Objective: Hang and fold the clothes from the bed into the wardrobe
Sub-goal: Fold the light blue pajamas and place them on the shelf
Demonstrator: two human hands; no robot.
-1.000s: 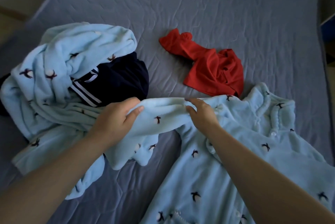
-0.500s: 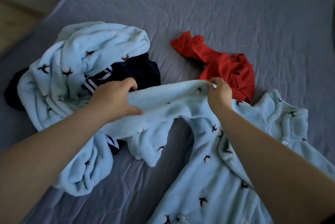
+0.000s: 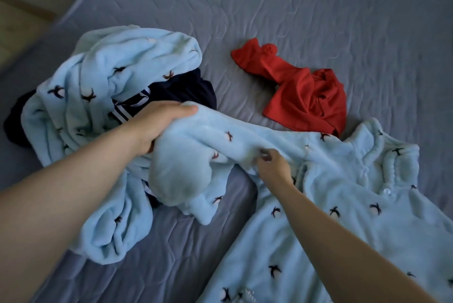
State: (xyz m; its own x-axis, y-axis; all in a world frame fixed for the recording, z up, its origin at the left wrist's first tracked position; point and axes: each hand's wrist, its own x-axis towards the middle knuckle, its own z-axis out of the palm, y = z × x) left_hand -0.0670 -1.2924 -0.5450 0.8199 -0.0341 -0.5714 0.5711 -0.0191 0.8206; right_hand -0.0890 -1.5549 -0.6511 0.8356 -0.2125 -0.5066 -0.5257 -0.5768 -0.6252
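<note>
The pale blue fleece top (image 3: 343,204) lies front up on the bed (image 3: 294,8), its sleeve (image 3: 232,138) drawn out leftward, probably to straighten it for folding. The left hand (image 3: 157,126) curls round the sleeve's far end, holding it above the matching fleece heap (image 3: 110,69) and a navy garment (image 3: 183,91). The right hand (image 3: 272,167) pinches the sleeve near the armpit, anchoring it. A red garment (image 3: 306,96) lies just beyond.
</note>
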